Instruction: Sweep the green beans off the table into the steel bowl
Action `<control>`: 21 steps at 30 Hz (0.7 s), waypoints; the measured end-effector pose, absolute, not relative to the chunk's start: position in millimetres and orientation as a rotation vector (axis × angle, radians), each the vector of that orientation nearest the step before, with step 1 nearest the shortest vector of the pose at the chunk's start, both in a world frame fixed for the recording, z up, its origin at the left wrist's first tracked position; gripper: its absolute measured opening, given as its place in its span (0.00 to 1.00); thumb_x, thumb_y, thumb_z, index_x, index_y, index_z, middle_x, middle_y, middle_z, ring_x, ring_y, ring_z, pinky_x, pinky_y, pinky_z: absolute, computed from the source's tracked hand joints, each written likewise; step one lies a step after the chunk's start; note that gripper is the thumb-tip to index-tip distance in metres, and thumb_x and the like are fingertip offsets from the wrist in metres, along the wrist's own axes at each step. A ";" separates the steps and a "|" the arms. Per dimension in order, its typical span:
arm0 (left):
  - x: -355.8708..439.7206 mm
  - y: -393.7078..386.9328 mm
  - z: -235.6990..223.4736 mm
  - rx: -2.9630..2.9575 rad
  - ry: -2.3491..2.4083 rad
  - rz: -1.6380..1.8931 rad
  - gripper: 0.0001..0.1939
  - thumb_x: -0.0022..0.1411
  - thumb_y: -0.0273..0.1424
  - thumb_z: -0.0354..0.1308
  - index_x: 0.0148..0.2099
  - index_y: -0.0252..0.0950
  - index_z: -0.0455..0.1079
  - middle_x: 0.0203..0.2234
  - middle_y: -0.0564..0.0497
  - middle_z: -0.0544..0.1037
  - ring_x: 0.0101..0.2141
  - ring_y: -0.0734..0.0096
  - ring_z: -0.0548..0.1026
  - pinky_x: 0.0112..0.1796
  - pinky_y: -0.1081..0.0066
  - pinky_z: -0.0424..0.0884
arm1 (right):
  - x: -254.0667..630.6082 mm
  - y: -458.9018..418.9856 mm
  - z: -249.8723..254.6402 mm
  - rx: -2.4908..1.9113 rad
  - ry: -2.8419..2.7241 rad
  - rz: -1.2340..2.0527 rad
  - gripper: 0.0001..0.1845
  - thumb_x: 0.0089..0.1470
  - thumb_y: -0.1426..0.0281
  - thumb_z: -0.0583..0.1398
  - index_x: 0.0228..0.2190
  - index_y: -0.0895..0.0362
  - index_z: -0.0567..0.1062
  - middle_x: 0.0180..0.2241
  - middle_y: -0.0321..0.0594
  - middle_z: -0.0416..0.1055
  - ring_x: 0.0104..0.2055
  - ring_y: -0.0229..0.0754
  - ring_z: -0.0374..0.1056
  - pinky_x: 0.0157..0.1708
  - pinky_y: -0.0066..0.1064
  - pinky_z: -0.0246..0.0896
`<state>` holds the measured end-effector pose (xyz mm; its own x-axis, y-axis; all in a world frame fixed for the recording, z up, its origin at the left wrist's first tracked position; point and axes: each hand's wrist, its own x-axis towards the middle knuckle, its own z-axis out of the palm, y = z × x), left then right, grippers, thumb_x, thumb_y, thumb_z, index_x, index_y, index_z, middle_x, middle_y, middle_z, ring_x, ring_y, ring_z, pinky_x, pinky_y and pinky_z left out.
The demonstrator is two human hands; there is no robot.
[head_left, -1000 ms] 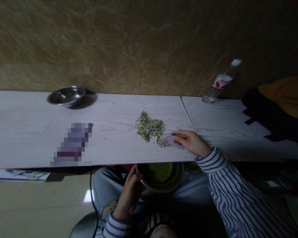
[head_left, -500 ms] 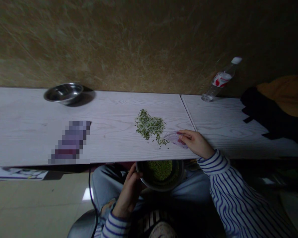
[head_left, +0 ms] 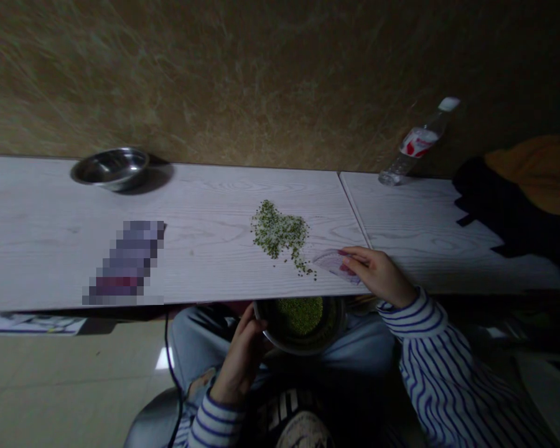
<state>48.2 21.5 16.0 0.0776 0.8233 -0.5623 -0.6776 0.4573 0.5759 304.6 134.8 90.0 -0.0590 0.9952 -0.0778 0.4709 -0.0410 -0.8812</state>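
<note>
My left hand (head_left: 245, 348) grips the rim of a metal bowl (head_left: 329, 333), held at my lap just under the table's front edge. Green beans, probably mung beans (head_left: 303, 316), fill its bottom. Between the fingers of my right hand (head_left: 378, 270) is a clear plastic protractor (head_left: 333, 264), its curved edge turned toward the pile and low over the tabletop. To its left, a loose pile of green beans mixed with white grains (head_left: 280, 229) lies spread on the table, a few beans trailing toward the protractor.
An empty steel bowl (head_left: 116, 180) stands at the back left of the white wooden table (head_left: 205, 205). A pixelated flat item (head_left: 130, 261) lies in front of it. At the back right are a plastic bottle (head_left: 417, 143) and a black and orange cloth item (head_left: 518, 186).
My right hand has shifted slightly right with the protractor, away from the pile. My left hand still holds the bowl. The whole view has shifted a little.
</note>
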 end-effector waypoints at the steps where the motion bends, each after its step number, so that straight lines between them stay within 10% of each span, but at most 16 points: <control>1: 48.5 21.8 16.1 0.181 0.977 1.130 0.24 0.50 0.28 0.61 0.52 0.41 0.71 0.46 0.49 0.77 0.46 0.58 0.74 0.41 0.65 0.73 | 304.5 133.9 89.0 -1.578 -1.600 1.039 0.14 0.50 0.68 0.61 0.39 0.60 0.78 0.32 0.46 0.81 0.33 0.45 0.77 0.35 0.35 0.75; 21: 49.9 19.8 17.3 0.231 1.016 1.075 0.25 0.52 0.30 0.60 0.54 0.42 0.69 0.44 0.50 0.77 0.39 0.61 0.76 0.33 0.68 0.71 | 305.9 107.2 90.5 -1.651 -1.697 0.946 0.14 0.53 0.67 0.59 0.40 0.58 0.79 0.31 0.45 0.81 0.33 0.46 0.78 0.35 0.36 0.74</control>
<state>49.9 19.8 17.3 0.0953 0.8132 -0.5741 -0.6192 0.5000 0.6055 305.9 107.2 90.5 -0.0629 0.9957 -0.0680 0.5816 -0.0188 -0.8132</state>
